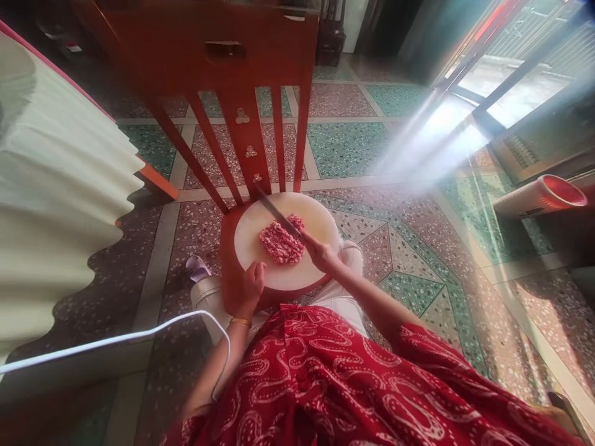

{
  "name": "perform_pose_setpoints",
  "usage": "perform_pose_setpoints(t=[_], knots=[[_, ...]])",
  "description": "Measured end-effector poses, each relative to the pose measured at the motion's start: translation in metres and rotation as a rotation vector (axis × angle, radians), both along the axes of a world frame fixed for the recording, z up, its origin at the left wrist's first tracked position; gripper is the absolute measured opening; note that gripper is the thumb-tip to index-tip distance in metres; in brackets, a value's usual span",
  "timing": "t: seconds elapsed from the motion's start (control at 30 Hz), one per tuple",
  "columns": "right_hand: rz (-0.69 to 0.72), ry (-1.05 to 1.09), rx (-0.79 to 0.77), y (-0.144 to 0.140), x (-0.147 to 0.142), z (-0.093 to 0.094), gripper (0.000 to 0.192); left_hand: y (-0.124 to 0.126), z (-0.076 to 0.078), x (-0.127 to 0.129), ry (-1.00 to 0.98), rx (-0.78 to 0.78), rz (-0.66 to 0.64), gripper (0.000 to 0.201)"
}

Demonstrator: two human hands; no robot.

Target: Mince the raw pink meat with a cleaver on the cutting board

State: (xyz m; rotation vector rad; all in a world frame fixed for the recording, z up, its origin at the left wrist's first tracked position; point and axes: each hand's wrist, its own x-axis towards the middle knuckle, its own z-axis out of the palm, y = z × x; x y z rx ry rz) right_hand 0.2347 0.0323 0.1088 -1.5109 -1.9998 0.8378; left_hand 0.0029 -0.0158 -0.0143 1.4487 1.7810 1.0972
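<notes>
I looked down and saw a round white cutting board (260,238) lying flat on the seat of a red wooden chair (232,80). In the middle of the board lay a small flat heap of pink minced meat (280,243). My right hand (320,253) was at the right edge of the board, closed tight around the handle of a knife (277,214). The blade reached up and to the left across the far side of the meat, and I could not tell if it touched the meat or was just above it. My left hand (251,287) sat at the near edge of the board, with the thumb on top and the fingers curled over the rim, so it was gripping the board. A gold bangle (240,321) was on that wrist. I thought the meat was soft, wet and sticky, so it would squash and cling to the blade and would not stay in one lump if I tried to pick it up. It looked better to push it together with the flat of the knife than to pinch it. The board looked stiff and fairly heavy, and the rim was the good place to hold it. A white cable (116,339) ran across the floor on the near left side of the board, and a white bucket (207,300) stood under the near left edge.
</notes>
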Motion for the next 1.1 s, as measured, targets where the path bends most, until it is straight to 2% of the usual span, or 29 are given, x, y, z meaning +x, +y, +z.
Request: perform_pose_setpoints(t=[0.07, 0.13, 0.3, 0.37, 0.5, 0.67, 0.73, 0.8, 0.9, 1.0, 1.1], knots=[[-0.008, -0.068, -0.096, -0.001, 0.003, -0.009, 0.038, -0.001, 0.000, 0.000, 0.023, 0.007, -0.004, 0.031], [-0.004, -0.066, -0.112, 0.002, 0.005, -0.007, 0.037, -0.001, 0.000, -0.001, 0.029, 0.013, -0.014, 0.032], [-0.042, 0.106, 0.083, 0.006, 0.004, 0.016, 0.047, 0.000, 0.003, -0.001, 0.016, 0.018, -0.018, 0.031], [-0.061, 0.073, 0.067, 0.003, 0.003, 0.010, 0.047, 0.000, 0.005, 0.000, 0.026, 0.021, -0.014, 0.031], [-0.026, -0.105, -0.093, -0.002, 0.007, -0.009, 0.038, -0.001, 0.007, 0.001, 0.049, 0.021, -0.011, 0.032], [-0.042, 0.022, 0.072, 0.005, 0.012, 0.004, 0.044, 0.000, 0.003, -0.001, 0.018, 0.006, -0.028, 0.030], [-0.055, 0.034, 0.088, 0.005, 0.012, 0.001, 0.046, 0.000, 0.001, -0.001, 0.020, 0.001, -0.016, 0.031], [-0.045, -0.035, 0.016, 0.005, 0.013, -0.011, 0.043, 0.000, 0.001, 0.000, 0.038, 0.004, -0.016, 0.031], [-0.025, -0.065, -0.193, 0.004, 0.020, -0.028, 0.039, 0.000, 0.001, 0.000, 0.061, 0.015, -0.017, 0.031], [-0.025, 0.194, -0.398, 0.003, 0.036, -0.031, 0.046, 0.000, 0.002, 0.000, 0.043, 0.027, -0.026, 0.031], [-0.128, 0.415, -0.438, 0.002, 0.059, -0.031, 0.046, 0.001, 0.002, 0.000, 0.024, 0.023, -0.040, 0.031]])
